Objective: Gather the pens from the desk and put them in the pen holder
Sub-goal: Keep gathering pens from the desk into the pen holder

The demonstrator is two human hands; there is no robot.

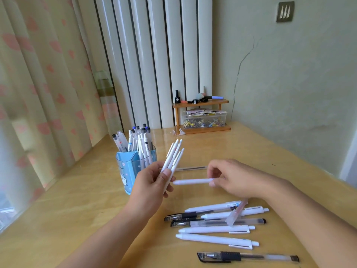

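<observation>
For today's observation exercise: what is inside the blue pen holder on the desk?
The blue pen holder holds many upright pens, white and clear, with dark or blue tops. Their lower ends are hidden by its wall, and the left hand covers its right side.

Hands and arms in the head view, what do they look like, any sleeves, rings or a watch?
Both forearms are bare as far as the frame shows, no sleeves. The left hand and right hand show no rings, watch or gloves; the visible fingernails are short and unpainted.
</observation>
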